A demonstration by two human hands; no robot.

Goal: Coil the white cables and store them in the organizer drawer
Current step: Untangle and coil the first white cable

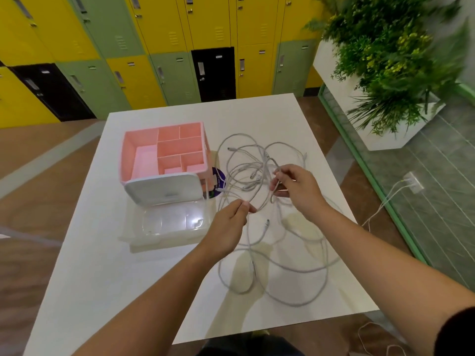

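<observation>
Right of the pink organizer (164, 145), the white cables (254, 176) are lying in one loose tangle on the counter (102, 278), the heap stretching longer from far to near than across, plug ends pointing every which way. Nothing is looking coiled yet, and no cable is showing in the clear drawer (169, 222) sitting just near of the organizer's white front, so I judge the job is only beginning. Both hands are pinching strands above the heap, the left hand (228, 224) nearer, the right hand (298, 188) farther right, a loop sagging between them roughly left to right.
</observation>
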